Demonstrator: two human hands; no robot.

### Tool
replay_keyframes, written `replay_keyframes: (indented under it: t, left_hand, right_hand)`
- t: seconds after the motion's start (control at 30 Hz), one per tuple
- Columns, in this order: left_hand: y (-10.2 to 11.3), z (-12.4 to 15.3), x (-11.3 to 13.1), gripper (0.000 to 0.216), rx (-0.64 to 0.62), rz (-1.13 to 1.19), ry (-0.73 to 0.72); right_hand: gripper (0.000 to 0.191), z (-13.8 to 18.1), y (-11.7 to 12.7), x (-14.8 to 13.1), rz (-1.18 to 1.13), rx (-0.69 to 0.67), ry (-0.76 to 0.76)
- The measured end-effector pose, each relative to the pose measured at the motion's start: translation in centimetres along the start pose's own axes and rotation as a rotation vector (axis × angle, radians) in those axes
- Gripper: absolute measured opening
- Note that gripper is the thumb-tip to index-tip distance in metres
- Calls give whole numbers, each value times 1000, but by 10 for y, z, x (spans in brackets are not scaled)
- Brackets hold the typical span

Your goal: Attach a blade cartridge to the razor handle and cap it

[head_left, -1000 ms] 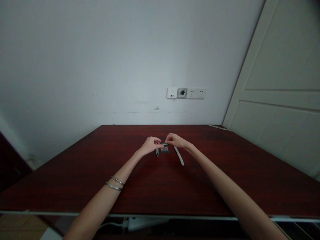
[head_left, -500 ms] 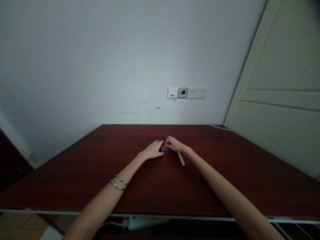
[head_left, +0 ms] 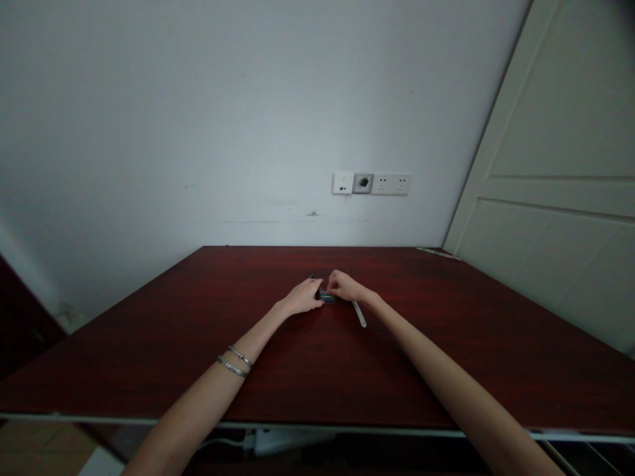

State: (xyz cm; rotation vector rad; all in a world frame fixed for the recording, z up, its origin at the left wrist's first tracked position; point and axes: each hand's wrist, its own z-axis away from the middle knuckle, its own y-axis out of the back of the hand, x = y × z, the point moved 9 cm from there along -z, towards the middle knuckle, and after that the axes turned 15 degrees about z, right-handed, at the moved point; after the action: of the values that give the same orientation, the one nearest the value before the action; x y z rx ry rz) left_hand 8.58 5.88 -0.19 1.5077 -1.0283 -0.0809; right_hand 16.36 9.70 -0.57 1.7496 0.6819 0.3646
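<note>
A small dark, box-like object [head_left: 327, 299] with a greenish sheen lies on the table between my hands; its exact kind is too small to tell. My left hand [head_left: 301, 297] grips its left end, thumb at the near side and fingers at the far side. Over its right part, my right hand [head_left: 344, 286] is closed with the fingertips pinched together; whatever they hold is hidden. A flat white strip [head_left: 361, 316] with a hole in its near end lies partly under my right wrist. Just beyond my left fingers shows a tiny dark tip [head_left: 311, 276].
The dark red wooden table [head_left: 223, 277] reaches back to a white wall with a row of sockets [head_left: 372, 184]. A pale panelled door [head_left: 560, 198] borders the right side. A thin strip [head_left: 439, 253] lies at the back right corner. Under the front edge is a white cable [head_left: 223, 441].
Both hands stay nearly in place around the small box-like object. Its top looks slightly greener and brighter now. The white strip has not moved.
</note>
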Motion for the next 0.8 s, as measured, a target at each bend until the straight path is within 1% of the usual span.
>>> replay_keyframes:
  t: [0.2,0.47,0.67,0.8]
  left_hand:
    - [0,-1,-1,40,10,-30,-14]
    - [0,-1,-3,36,20,-38,0]
    - [0,-1,-5,36,24,-28,-10]
    - [-2,-2,-10,41,24,0,9]
  right_hand:
    - [11,1,2,0,59,4,-59]
    - [11,4,3,3,76,31,-119]
    - [12,7,5,3,-15,65,-74]
    - [16,9,6,9,-36,92,-81]
